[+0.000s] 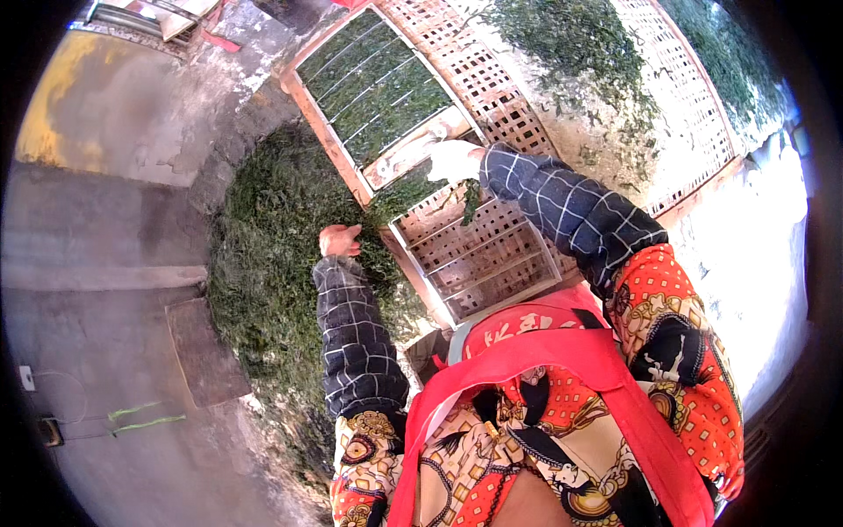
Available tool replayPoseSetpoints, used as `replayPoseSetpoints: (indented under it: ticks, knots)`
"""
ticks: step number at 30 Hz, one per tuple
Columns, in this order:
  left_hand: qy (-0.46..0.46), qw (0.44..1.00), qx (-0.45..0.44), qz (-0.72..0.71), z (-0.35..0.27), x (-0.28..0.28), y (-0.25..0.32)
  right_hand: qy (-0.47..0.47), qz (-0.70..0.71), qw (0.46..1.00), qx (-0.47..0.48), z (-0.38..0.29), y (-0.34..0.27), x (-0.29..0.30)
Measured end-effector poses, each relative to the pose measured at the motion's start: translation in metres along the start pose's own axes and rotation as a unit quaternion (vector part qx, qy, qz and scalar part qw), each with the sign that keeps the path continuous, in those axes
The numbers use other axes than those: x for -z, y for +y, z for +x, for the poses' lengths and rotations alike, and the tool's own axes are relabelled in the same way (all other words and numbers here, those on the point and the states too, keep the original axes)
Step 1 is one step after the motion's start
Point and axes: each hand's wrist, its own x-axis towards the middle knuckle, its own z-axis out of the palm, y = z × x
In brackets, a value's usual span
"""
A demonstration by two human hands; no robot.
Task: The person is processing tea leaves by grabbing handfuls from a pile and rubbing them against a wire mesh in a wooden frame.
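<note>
My left hand (340, 240), fingers curled, is at the edge of a large heap of green leaves (283, 197); whether leaves are in it is unclear. My right hand (454, 160) looks washed-out white, by glare or a glove. It is at the near end of a slatted frame (326, 117), by a wooden board (411, 150); its grip is unclear. Green leaves fill the space under that frame's thin bars. A green sprig (471, 202) hangs just below this hand. Nearer to me, a second slatted frame (484, 253) shows mostly bare woven lattice between its bars.
A woven lattice mat (487, 79) with a wooden edge runs beneath the frames. More leaves (573, 46) lie to the upper right, beside another lattice mat (685, 85). A flat brown board (207, 352) rests on the concrete floor (99, 237) at left.
</note>
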Motion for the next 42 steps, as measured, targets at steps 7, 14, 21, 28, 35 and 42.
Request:
replayPoseSetpoints:
  ticks: [7,14,21,28,35,42]
  knots:
    - [0.044,0.848,-0.507,0.148,-0.093,-0.068,0.053,0.009,0.389,0.920,-0.045,0.005,0.029,-0.024]
    - [0.048,0.811,-0.461,0.358,-0.090,-0.115,0.051,0.001,0.334,0.938,-0.095,-0.045,0.037,0.027]
    - [0.047,0.809,-0.454,0.371,-0.089,-0.117,0.051,0.180,0.332,0.923,-0.069,-0.077,0.064,0.012]
    - [0.025,0.818,-0.448,0.360,-0.091,-0.113,0.053,0.240,0.315,0.918,0.006,-0.088,0.093,0.011]
    - [0.009,0.827,-0.440,0.350,-0.092,-0.116,0.056,0.141,0.466,0.862,-0.144,-0.099,0.106,0.025]
    - [0.023,0.824,-0.446,0.349,-0.092,-0.113,0.048,0.335,0.138,0.925,-0.113,-0.114,0.001,0.043]
